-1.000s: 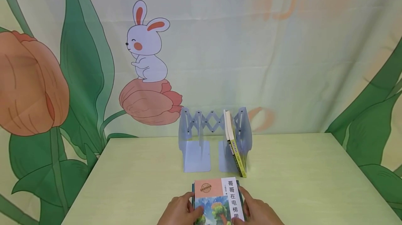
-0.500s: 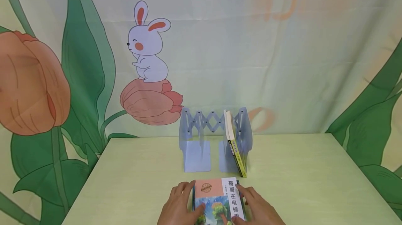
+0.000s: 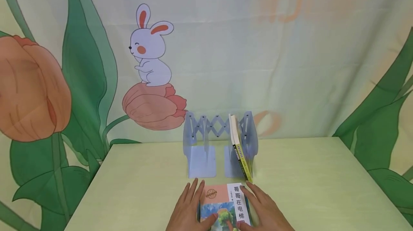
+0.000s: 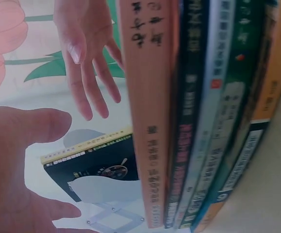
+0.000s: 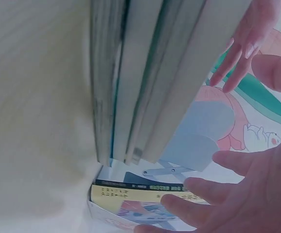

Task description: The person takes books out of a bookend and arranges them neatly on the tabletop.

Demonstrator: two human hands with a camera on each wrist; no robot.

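Note:
A stack of several books (image 4: 194, 107) lies at the front of the table, its spines facing the left wrist camera and its page edges (image 5: 145, 82) the right one. The top book (image 3: 217, 195) has a pink, blue and white cover. My left hand (image 3: 191, 207) hovers over the stack's left side with its fingers straight and spread. Over the right side, my right hand (image 3: 266, 207) has its fingers extended. In the wrist views both hands are apart from the stack and hold nothing.
Behind the stack stands a pale blue expandable book rack (image 3: 202, 163). Two or so thin books (image 3: 241, 150) lean in its right part, their lower ends close to my right fingers. A printed curtain (image 3: 226, 51) hangs behind the table (image 3: 138, 180).
Both hands have let go of the stack's sides and risen a little forward, fingers straightening and spreading. The books and rack have stayed in place.

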